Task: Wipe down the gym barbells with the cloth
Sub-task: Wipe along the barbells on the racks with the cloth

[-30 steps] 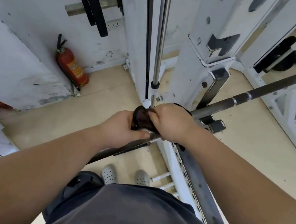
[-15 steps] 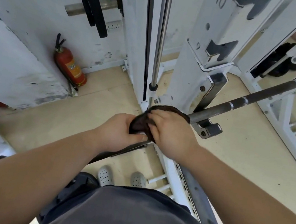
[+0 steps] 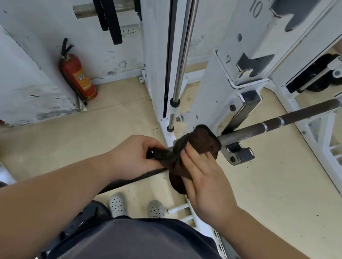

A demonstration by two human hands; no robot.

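- While the cloth (image 3: 196, 146) was being bunched around the barbell (image 3: 278, 124), the step in hand was judged to be a rewrap between strokes, not a full wipe.
- Cloth: dark brown, soft, crumpled; draped over the bar just short of the rack hook (image 3: 236, 153), one tail pulled leftward, another hanging below the bar.
- Left hand (image 3: 136, 157): fingers closed on the left tail of the cloth, pinching it against the bar.
- Right hand (image 3: 204, 179): laid flat against the cloth with fingers extended; pressed on, not clenched around it.
- Barbell: long steel shaft, run from lower left under both hands up to upper right; dark knurled sections broken by pale rings, a brighter smooth stretch toward the far end. It was carried on the hook of the white rack upright (image 3: 229, 82).
- Next move, as judged: the right hand would need to be curled round the cloth so that the bar is fully encircled, then drawn along the shaft toward the far end, past the hook.
- Remaining work was judged considerable: the whole far stretch of the shaft was seen bare of cloth.
- Surroundings recorded: a red fire extinguisher (image 3: 77, 76) leant at the wall, well apart.
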